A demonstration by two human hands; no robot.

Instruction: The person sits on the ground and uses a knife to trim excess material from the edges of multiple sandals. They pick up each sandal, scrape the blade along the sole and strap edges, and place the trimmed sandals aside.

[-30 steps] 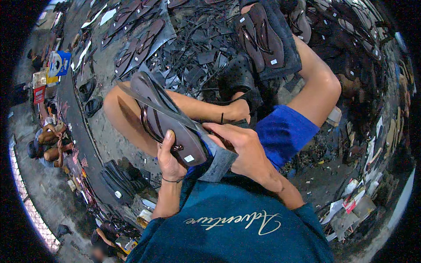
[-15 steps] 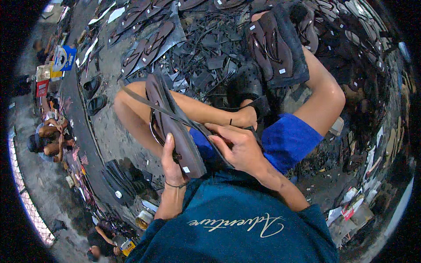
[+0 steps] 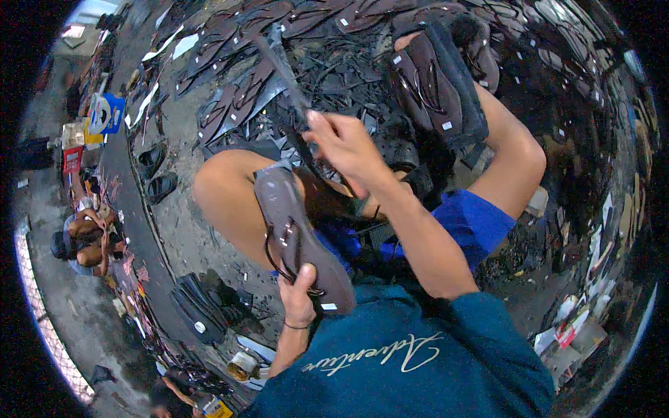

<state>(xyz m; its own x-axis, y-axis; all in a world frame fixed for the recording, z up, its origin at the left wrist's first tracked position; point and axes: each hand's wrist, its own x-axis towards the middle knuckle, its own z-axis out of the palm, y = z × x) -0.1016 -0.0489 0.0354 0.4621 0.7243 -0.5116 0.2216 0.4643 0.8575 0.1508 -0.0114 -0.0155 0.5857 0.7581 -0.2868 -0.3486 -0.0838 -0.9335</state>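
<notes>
My left hand (image 3: 300,296) grips the near end of a dark brown flip-flop (image 3: 296,233), held sole-up over my lap with its straps showing. My right hand (image 3: 345,146) is raised in front of me, fingers closed on a long thin dark strip (image 3: 286,66) that runs up and away from the hand. My bare knees spread to either side, and a stack of brown flip-flops (image 3: 435,83) rests by my right knee.
Many dark flip-flops and scraps (image 3: 230,90) cover the floor ahead. A dark stack of soles (image 3: 202,310) lies at lower left. Another person (image 3: 87,233) sits at the far left near a blue and yellow package (image 3: 104,115).
My right hand has left the flip-flop and risen forward, pulling the long dark strip up with it. The left hand keeps hold of the flip-flop, which now lies lower in my lap.
</notes>
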